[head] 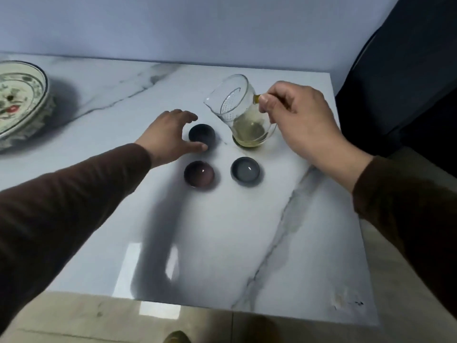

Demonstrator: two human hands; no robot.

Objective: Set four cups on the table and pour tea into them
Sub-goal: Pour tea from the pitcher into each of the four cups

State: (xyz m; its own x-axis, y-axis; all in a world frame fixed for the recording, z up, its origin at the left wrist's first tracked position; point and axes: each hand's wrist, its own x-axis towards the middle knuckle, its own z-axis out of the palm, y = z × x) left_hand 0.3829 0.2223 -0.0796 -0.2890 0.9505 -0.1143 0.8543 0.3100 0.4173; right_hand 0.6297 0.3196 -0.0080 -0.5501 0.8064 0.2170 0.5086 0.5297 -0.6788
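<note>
A glass pitcher (243, 112) with yellow-green tea in its bottom hangs tilted to the left, and my right hand (301, 120) grips its handle. Under its base a fourth cup (238, 144) is mostly hidden. A dark blue cup (201, 135) stands left of the pitcher; my left hand (170, 134) curls around it with fingers apart, the thumb touching its near side. Nearer to me stand a purple cup (199, 174) and a grey cup (245, 171), both with liquid in them. All sit on the white marble table (222, 243).
A painted ceramic bowl (17, 100) stands at the table's far left. A dark sofa (408, 82) lies right of the table. The wall runs along the table's far edge, and the tiled floor shows beyond the near edge.
</note>
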